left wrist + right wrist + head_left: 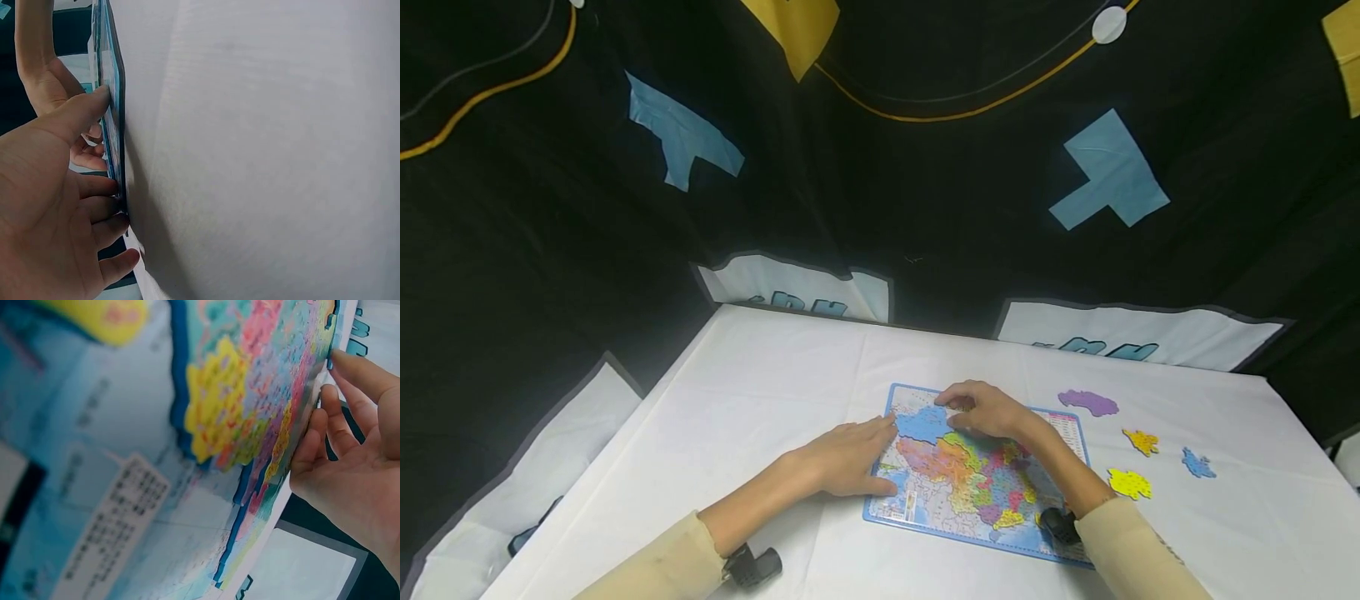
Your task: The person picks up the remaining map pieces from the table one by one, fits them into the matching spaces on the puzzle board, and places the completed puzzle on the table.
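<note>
Nearest: two beige sleeves (651, 558), a small black camera (756, 567) at each wrist. Left hand (850, 458) on the left edge of the map puzzle (970, 540), thumb and straight fingers spread apart, tips touching the rim. Puzzle lies flat on the white desk (775, 400), blue rim, coloured pieces set in it. Right hand (988, 412) reaches across its upper part, fingers bent, thumb and index at the right side of the large blue piece (922, 423); can't tell if that grip is clamped on anything. Blue piece sits in the upper left of the map. Four loose pieces on the desk, right of the puzzle, well apart from the hands: yellow piece (1129, 483), small blue piece (1198, 463), orange piece (1142, 442), purple piece (1088, 403) farthest. Behind the desk: white panels (1138, 325), then black curtain (880, 200) with blue shapes (1116, 171) and yellow line (917, 119).
</note>
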{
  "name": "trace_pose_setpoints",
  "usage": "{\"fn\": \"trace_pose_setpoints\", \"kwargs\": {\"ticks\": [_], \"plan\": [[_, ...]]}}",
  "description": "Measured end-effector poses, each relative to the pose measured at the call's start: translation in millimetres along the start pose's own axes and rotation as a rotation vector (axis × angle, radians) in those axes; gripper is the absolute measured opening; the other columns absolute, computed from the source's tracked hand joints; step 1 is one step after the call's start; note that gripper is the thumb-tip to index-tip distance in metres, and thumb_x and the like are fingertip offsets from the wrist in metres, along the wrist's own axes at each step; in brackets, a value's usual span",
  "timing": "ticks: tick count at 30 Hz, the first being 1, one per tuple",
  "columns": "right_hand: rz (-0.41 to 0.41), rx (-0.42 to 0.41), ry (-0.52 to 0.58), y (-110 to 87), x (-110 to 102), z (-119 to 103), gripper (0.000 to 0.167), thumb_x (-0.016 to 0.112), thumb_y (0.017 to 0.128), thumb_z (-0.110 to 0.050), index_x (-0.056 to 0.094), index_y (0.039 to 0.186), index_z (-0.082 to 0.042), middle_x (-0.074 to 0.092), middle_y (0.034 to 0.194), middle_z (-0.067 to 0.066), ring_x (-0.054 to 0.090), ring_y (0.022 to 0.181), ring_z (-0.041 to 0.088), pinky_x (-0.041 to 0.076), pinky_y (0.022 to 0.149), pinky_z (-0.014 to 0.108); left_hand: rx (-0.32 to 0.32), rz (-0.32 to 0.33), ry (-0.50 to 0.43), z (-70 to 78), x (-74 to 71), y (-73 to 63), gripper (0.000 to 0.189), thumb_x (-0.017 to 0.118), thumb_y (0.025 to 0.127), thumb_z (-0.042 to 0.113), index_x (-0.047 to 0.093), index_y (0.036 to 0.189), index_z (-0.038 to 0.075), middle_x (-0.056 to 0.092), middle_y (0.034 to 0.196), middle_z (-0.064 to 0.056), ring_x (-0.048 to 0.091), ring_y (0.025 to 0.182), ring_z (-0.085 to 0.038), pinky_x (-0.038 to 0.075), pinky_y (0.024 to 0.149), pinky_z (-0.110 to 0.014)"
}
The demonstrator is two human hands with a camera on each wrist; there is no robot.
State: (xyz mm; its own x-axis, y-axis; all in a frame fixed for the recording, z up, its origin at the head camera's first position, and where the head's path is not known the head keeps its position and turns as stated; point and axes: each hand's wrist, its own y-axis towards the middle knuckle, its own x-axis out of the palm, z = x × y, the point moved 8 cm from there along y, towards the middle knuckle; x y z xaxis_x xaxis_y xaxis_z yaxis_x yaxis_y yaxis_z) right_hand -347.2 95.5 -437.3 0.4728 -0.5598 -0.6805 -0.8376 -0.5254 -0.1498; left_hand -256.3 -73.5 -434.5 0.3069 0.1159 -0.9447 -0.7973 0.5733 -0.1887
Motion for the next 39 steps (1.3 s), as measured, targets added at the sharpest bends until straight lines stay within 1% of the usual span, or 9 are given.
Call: {"fn": "trace_pose_setpoints", "kwargs": {"ticks": [8, 14, 20, 22, 24, 27, 33, 36, 39], "plan": [[0.008, 0.008, -0.019, 1.4, 0, 2, 0.029, 0.071, 0.090, -0.006, 0.070, 0.119, -0.010, 0.064, 0.117, 0.003, 0.057, 0.110, 0.027, 0.047, 0.098, 0.050, 0.006, 0.004, -0.003, -1.3, 1.5, 1.0, 0.083, 0.065, 0.093, 0.052, 0.038, 0.152, -0.001, 0.028, 0.161, -0.014, 0.028, 0.147, -0.029, 0.028, 0.116, -0.049], [0.005, -0.006, -0.016, -1.9, -1, 1, 0.031, 0.070, 0.091, -0.008, 0.068, 0.122, -0.009, 0.063, 0.120, 0.007, 0.057, 0.112, 0.030, 0.047, 0.097, 0.051, 0.010, 0.006, -0.001, -0.9, 1.4, 1.3, 0.083, 0.065, 0.093, 0.052, 0.038, 0.151, -0.001, 0.028, 0.161, -0.015, 0.029, 0.146, -0.029, 0.028, 0.116, -0.050], [0.008, -0.043, 0.055, -8.6, -11, 0, 0.035, 0.068, 0.093, -0.009, 0.063, 0.128, -0.002, 0.063, 0.115, 0.011, 0.059, 0.114, 0.036, 0.051, 0.093, 0.051, 0.009, 0.005, -0.004, -0.5, 0.1, 0.5, 0.083, 0.065, 0.093, 0.051, 0.039, 0.151, -0.001, 0.028, 0.161, -0.015, 0.028, 0.146, -0.030, 0.028, 0.116, -0.049], [0.029, -0.064, 0.083, -13.2, -17, 0, 0.035, 0.066, 0.095, -0.010, 0.062, 0.129, 0.000, 0.064, 0.117, 0.013, 0.059, 0.114, 0.037, 0.052, 0.092, 0.050, 0.011, 0.007, -0.003, -0.5, 0.2, 0.5, 0.083, 0.065, 0.093, 0.051, 0.039, 0.151, -0.002, 0.028, 0.161, -0.015, 0.028, 0.146, -0.029, 0.028, 0.116, -0.049], [0.061, -0.068, 0.103, -20.6, -25, 0, 0.037, 0.065, 0.096, -0.013, 0.061, 0.131, 0.000, 0.064, 0.120, 0.014, 0.059, 0.115, 0.036, 0.053, 0.091, 0.049, 0.013, 0.009, -0.001, -0.1, 0.0, 0.3, 0.083, 0.065, 0.093, 0.051, 0.039, 0.151, -0.002, 0.028, 0.161, -0.015, 0.028, 0.146, -0.029, 0.028, 0.116, -0.049], [0.129, -0.056, 0.103, -35.2, -40, 2, 0.039, 0.066, 0.096, -0.019, 0.062, 0.132, -0.003, 0.064, 0.127, 0.014, 0.059, 0.117, 0.034, 0.050, 0.096, 0.053, 0.021, 0.009, -0.004, 0.8, 0.4, 0.7, 0.083, 0.065, 0.093, 0.051, 0.039, 0.151, -0.002, 0.028, 0.161, -0.015, 0.029, 0.146, -0.029, 0.028, 0.116, -0.049], [0.229, -0.049, 0.135, -74.3, -72, 10, 0.041, 0.067, 0.097, -0.023, 0.061, 0.134, -0.005, 0.060, 0.133, 0.016, 0.057, 0.122, 0.036, 0.045, 0.100, 0.059, 0.023, 0.005, -0.002, 1.2, 0.3, 0.4, 0.083, 0.065, 0.093, 0.051, 0.039, 0.151, -0.002, 0.029, 0.160, -0.016, 0.029, 0.146, -0.030, 0.028, 0.116, -0.048], [0.283, -0.041, 0.139, -96.2, -87, 16, 0.044, 0.066, 0.098, -0.024, 0.059, 0.136, -0.003, 0.058, 0.137, 0.017, 0.056, 0.124, 0.037, 0.049, 0.099, 0.049, 0.021, 0.003, -0.007, 1.2, -0.5, 0.1, 0.083, 0.064, 0.093, 0.051, 0.038, 0.151, -0.002, 0.028, 0.161, -0.015, 0.028, 0.146, -0.029, 0.028, 0.116, -0.048], [0.323, -0.029, 0.157, -117.0, -102, 25, 0.047, 0.065, 0.099, -0.025, 0.056, 0.138, -0.001, 0.058, 0.137, 0.019, 0.058, 0.122, 0.029, 0.051, 0.095, 0.030, 0.024, 0.003, -0.017, 1.3, -1.6, -0.6, 0.082, 0.065, 0.093, 0.050, 0.038, 0.151, -0.003, 0.028, 0.161, -0.016, 0.028, 0.146, -0.030, 0.028, 0.116, -0.048]]}}
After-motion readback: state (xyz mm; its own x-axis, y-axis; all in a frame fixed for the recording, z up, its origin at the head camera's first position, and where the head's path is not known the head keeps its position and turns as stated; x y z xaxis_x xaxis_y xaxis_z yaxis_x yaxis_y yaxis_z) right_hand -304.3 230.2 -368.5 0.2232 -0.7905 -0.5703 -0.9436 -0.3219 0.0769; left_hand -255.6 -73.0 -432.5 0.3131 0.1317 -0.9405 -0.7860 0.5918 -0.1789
